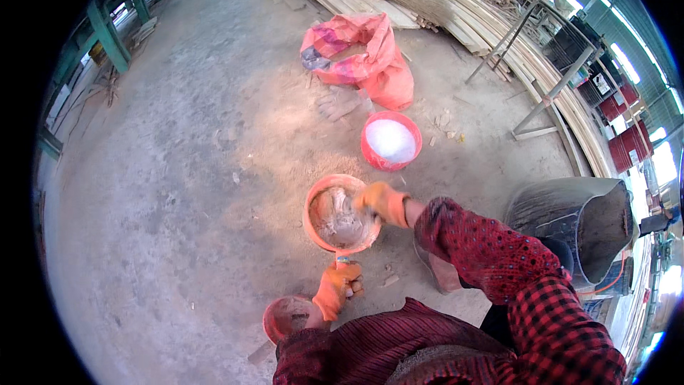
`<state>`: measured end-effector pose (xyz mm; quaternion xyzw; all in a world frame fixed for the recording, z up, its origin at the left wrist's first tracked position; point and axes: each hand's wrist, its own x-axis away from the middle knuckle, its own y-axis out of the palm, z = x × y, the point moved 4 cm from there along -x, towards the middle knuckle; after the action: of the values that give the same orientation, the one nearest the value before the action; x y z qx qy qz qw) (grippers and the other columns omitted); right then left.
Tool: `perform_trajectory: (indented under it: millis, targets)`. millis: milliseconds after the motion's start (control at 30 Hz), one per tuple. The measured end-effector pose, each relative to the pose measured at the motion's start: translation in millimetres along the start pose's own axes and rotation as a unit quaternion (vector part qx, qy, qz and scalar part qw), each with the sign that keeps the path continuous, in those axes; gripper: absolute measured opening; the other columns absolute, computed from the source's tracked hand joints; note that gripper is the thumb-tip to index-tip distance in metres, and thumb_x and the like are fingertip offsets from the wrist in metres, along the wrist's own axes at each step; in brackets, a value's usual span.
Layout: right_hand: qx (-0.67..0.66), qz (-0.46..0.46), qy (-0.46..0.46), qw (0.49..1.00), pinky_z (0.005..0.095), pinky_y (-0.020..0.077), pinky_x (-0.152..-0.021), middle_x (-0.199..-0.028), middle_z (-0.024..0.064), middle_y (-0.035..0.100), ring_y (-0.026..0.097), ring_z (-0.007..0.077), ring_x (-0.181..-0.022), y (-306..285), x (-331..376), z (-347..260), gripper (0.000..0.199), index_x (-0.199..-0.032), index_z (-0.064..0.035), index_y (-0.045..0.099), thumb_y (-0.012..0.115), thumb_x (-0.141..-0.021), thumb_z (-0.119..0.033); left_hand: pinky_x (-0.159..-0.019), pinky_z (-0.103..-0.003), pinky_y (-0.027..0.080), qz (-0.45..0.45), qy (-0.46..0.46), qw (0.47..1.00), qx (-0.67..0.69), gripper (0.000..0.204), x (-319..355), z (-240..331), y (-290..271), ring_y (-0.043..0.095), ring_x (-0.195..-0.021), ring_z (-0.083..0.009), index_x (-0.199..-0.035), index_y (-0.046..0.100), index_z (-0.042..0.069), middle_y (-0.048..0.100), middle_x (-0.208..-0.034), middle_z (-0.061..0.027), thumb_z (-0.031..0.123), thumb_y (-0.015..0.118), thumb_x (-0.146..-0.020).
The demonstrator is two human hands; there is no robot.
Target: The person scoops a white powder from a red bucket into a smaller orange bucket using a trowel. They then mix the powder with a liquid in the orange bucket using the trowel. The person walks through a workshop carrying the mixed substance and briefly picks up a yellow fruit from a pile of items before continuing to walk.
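A round orange-red plastic dipper (pixel 308 222) holds a pale brown, pasty mixture (pixel 340 224). My left hand (pixel 335 291), in an orange glove with bare fingertips, is closed round the dipper's short handle at its near side. Over the dipper's right rim is my right hand (pixel 385 203), gloved in orange too. Its fingers look curled and are partly smeared by motion; whatever they grip above the paste cannot be made out. Beyond the dipper stands a red bowl (pixel 365 151) filled with white granules (pixel 391 140). Beside my left wrist, a smaller red container (pixel 273 321) is partly covered by my arm.
A crumpled pink-red sack (pixel 390 75) lies on the dusty concrete floor (pixel 171 192). Long boards (pixel 463 28) with a broom (pixel 417 3) on them are stacked behind. A metal stand (pixel 548 100) and a large dark drum (pixel 552 207) are at right, green metal framing (pixel 107 36) at far left.
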<state>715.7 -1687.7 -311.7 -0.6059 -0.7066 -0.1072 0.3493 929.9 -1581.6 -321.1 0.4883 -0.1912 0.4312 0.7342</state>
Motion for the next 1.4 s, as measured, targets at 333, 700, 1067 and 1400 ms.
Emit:
perform_trajectory:
  millis: [333, 700, 1067, 1400]
  targets:
    - [0.652, -0.126, -0.326, 0.673, 0.0479, 0.0538, -0.067, -0.088, 0.014, 0.069, 0.07, 0.0332, -0.08, 52.7, 103.7, -30.2, 0.024, -0.105, -0.0105, 0.061, 0.062, -0.081, -0.018, -0.045, -0.032, 0.032, 0.042, -0.022, 0.997, -0.054, 0.018, 36.3, 4.8, -8.6, 0.041, -0.05, -0.0115, -0.086, 0.047, 0.008, 0.043, -0.068, 0.001, 0.003, 0.064, -0.081]
    - [0.665, -0.053, -0.268, 0.695, 0.0485, 0.0542, -0.065, -0.1, 0.0144, 0.07, 0.07, 0.0339, -0.085, 14.1, 74.4, -11.6, 0.035, -0.117, -0.0114, 0.06, 0.06, -0.083, -0.021, -0.044, -0.029, 0.028, 0.046, 0.032, 0.996, -0.073, 0.014, 31.3, -3.3, -17.7, 0.036, -0.05, -0.0084, -0.087, 0.049, 0.008, 0.042, -0.067, 0.003, 0.005, 0.062, -0.083]
    - [0.668, -0.072, -0.41, 0.617, 0.044, 0.0532, -0.065, -0.088, 0.011, 0.072, 0.07, 0.0319, -0.079, 65.1, 35.2, -129.2, 0.021, -0.096, -0.0114, 0.07, 0.066, -0.077, -0.019, -0.046, -0.029, 0.033, -0.014, -0.011, 0.999, -0.051, 0.014, 37.3, -2.8, -15.9, 0.04, -0.051, -0.0099, -0.078, 0.048, 0.01, 0.045, -0.068, 0.0011, 0.004, 0.06, -0.082]
    - [0.313, 0.01, -0.057, 0.948, 0.0399, 0.056, -0.071, -0.109, 0.0116, 0.07, 0.071, 0.0241, -0.08, -11.8, 105.2, 30.0, 0.041, -0.123, -0.0129, 0.064, 0.056, -0.092, -0.038, -0.047, -0.029, 0.036, 0.07, 0.111, 0.986, -0.102, 0.017, 43.3, -1.8, -19.8, 0.046, -0.052, -0.0121, -0.092, 0.058, 0.0, 0.053, -0.069, -0.0037, 0.01, 0.066, -0.08]
